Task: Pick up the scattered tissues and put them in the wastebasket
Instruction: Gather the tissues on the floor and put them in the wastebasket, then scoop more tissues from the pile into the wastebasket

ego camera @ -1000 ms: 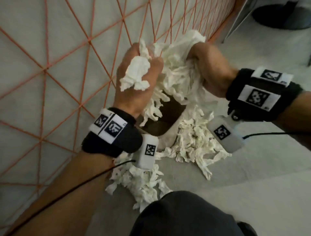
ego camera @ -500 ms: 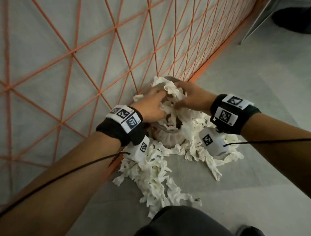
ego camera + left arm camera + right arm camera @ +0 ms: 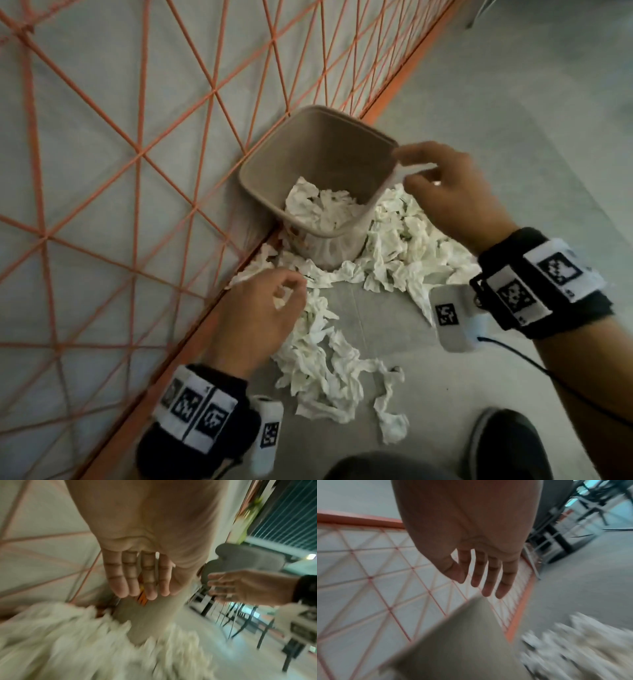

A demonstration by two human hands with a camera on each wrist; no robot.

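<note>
Both hands are empty w/ fingers loose and apart. The left hand (image 3: 260, 318) hovers low at centre-left of the head view, fingertips just above the tissues (image 3: 318, 359) strewn on the floor (image 3: 479, 394). The right hand (image 3: 452, 192) sits at centre-right, fingers next to the near corner of the wastebasket (image 3: 267, 161); whether it touches the rim can't be told.

The basket stands mid-frame against the orange-lined wall (image 3: 102, 171), approx. a quarter full of tissue, the rest heaped round its base.

Risks, as a guess:
- the right hand could knock the light basket and tip it, spilling what's in.
- loose, shredded tissue may slip from a grab, esp. big handfuls, and drop outside the rim.
- bits wedged btwn basket and wall are easy to miss.
</note>
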